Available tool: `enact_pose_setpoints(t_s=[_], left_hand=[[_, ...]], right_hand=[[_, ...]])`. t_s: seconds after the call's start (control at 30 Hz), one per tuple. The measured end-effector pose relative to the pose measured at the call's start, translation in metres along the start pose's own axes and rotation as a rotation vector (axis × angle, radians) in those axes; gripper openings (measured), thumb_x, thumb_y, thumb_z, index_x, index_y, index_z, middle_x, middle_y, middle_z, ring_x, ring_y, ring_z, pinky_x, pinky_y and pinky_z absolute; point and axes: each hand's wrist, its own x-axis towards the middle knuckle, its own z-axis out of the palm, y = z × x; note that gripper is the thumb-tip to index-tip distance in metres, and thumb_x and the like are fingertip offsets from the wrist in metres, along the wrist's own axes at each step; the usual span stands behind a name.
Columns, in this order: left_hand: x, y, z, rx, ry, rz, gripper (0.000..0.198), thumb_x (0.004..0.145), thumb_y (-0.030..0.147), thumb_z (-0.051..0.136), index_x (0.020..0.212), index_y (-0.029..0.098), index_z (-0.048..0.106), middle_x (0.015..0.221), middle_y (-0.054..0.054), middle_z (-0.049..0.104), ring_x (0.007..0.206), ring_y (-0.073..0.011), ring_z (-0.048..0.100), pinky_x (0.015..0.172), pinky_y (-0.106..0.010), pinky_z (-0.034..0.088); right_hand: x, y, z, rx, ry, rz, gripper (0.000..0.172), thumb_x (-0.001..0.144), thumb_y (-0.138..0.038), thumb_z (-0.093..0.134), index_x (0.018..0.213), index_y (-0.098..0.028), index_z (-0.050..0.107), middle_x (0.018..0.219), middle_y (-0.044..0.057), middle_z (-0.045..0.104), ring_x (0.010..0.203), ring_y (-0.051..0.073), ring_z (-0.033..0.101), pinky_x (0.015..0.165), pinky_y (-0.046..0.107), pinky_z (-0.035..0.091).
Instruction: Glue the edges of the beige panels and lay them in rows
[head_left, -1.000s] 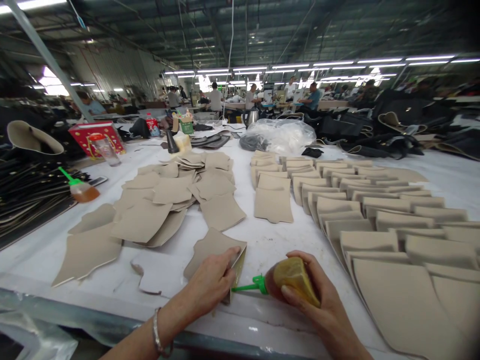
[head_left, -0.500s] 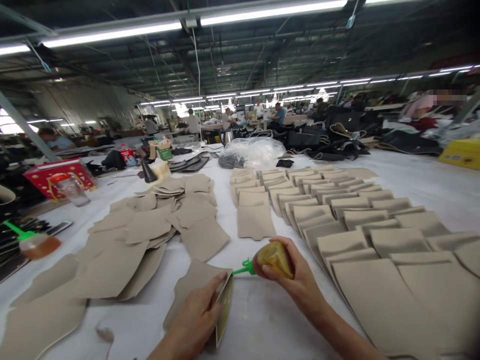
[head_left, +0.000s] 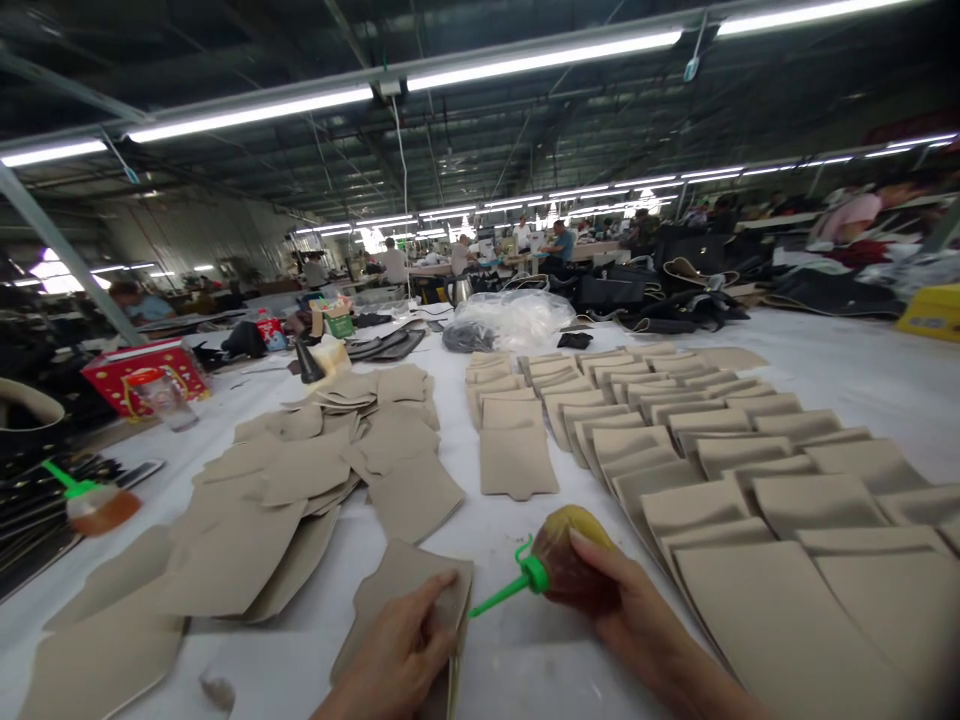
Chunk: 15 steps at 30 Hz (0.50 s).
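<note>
My right hand (head_left: 626, 600) is closed around a squeeze bottle (head_left: 574, 560) of amber-yellow liquid with a green nozzle. The nozzle tip points left and down, close to the right edge of a folded beige panel (head_left: 397, 580). My left hand (head_left: 405, 640) grips this panel near its right edge, index finger stretched over the top face; its thumb is partly hidden. The panel's layers lie almost together at that edge. Just beyond the hands, a single beige panel (head_left: 517, 462) with a small tab lies in front of a row of folded ones.
Loose beige panels (head_left: 247, 540) are heaped at the left, and rows of folded panels (head_left: 750, 480) cover the right. A second green-nozzled bottle (head_left: 97, 505), a red box (head_left: 142, 378) and a lidded clear cup (head_left: 169, 400) stand far left. Clear plastic (head_left: 517, 315) lies at the back.
The bottle has swung so its nozzle slopes downward, the tip slightly lower and off the panel's corner. The panel's gap, earlier showing a glossy inside, has closed down under my left hand.
</note>
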Motion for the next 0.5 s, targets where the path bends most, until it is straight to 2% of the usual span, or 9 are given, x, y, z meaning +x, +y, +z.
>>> enact_pose_setpoints(t_s=[0.07, 0.17, 0.2, 0.23, 0.3, 0.37, 0.43, 0.5], left_hand=[[0.0, -0.015, -0.007, 0.089, 0.111, 0.012, 0.051, 0.083, 0.041, 0.041, 0.128, 0.019, 0.053, 0.083, -0.003, 0.061, 0.076, -0.0204, 0.06, 0.07, -0.029, 0.046], [0.002, -0.045, -0.024, 0.222, 0.479, -0.07, 0.051, 0.083, 0.046, 0.04, 0.123, 0.018, 0.054, 0.104, -0.009, 0.059, 0.097, -0.0246, 0.058, 0.087, -0.036, 0.043], [0.004, -0.054, -0.03, 0.233, 0.547, -0.125, 0.052, 0.08, 0.047, 0.042, 0.121, 0.017, 0.054, 0.105, -0.01, 0.059, 0.099, -0.026, 0.058, 0.088, -0.038, 0.042], [0.006, -0.062, -0.035, 0.217, 0.549, -0.176, 0.052, 0.076, 0.048, 0.046, 0.115, 0.016, 0.056, 0.099, -0.009, 0.061, 0.095, -0.0268, 0.059, 0.085, -0.038, 0.043], [0.01, -0.072, -0.042, 0.063, 0.413, -0.204, 0.044, 0.067, 0.05, 0.056, 0.094, 0.016, 0.061, 0.08, -0.006, 0.062, 0.078, -0.0252, 0.061, 0.072, -0.034, 0.045], [0.011, -0.072, -0.044, -0.263, 0.218, -0.195, 0.037, 0.06, 0.05, 0.064, 0.074, 0.017, 0.058, 0.063, -0.001, 0.057, 0.061, -0.0185, 0.056, 0.058, -0.027, 0.042], [0.011, -0.061, -0.042, -0.612, 0.076, -0.229, 0.037, 0.061, 0.05, 0.068, 0.07, 0.017, 0.054, 0.051, 0.005, 0.048, 0.046, -0.0094, 0.043, 0.044, -0.02, 0.032], [0.012, -0.041, -0.039, -0.86, 0.011, -0.28, 0.036, 0.063, 0.045, 0.073, 0.074, 0.016, 0.055, 0.048, 0.009, 0.04, 0.039, -0.0036, 0.029, 0.036, -0.015, 0.018]], right_hand=[[0.0, -0.003, -0.004, 0.184, 0.057, 0.065, 0.039, 0.069, -0.04, 0.081, 0.095, -0.014, 0.069, 0.094, 0.009, 0.071, 0.083, 0.024, 0.066, 0.072, 0.035, 0.054], [0.001, -0.011, -0.009, 0.498, 0.149, 0.112, 0.04, 0.058, -0.024, 0.09, 0.09, -0.011, 0.072, 0.092, 0.012, 0.072, 0.079, 0.025, 0.068, 0.067, 0.032, 0.057], [0.001, -0.014, -0.01, 0.57, 0.178, 0.103, 0.041, 0.055, -0.02, 0.092, 0.09, -0.01, 0.072, 0.092, 0.014, 0.072, 0.077, 0.025, 0.069, 0.064, 0.031, 0.058], [0.002, -0.018, -0.011, 0.631, 0.203, 0.094, 0.043, 0.053, -0.016, 0.092, 0.091, -0.01, 0.072, 0.092, 0.015, 0.072, 0.076, 0.026, 0.069, 0.062, 0.031, 0.058], [0.003, -0.025, -0.014, 0.735, 0.251, 0.074, 0.05, 0.048, -0.011, 0.093, 0.092, -0.009, 0.071, 0.093, 0.016, 0.071, 0.075, 0.027, 0.069, 0.061, 0.034, 0.06], [0.002, -0.032, -0.018, 0.818, 0.288, 0.058, 0.058, 0.044, -0.009, 0.094, 0.096, -0.01, 0.07, 0.096, 0.016, 0.071, 0.076, 0.03, 0.069, 0.061, 0.037, 0.061], [0.001, -0.037, -0.022, 0.877, 0.313, 0.051, 0.066, 0.041, -0.01, 0.094, 0.102, -0.012, 0.068, 0.097, 0.016, 0.07, 0.078, 0.032, 0.069, 0.059, 0.038, 0.061], [-0.001, -0.041, -0.026, 0.913, 0.325, 0.038, 0.075, 0.039, -0.009, 0.093, 0.108, -0.014, 0.066, 0.1, 0.015, 0.069, 0.079, 0.031, 0.068, 0.058, 0.036, 0.061]])
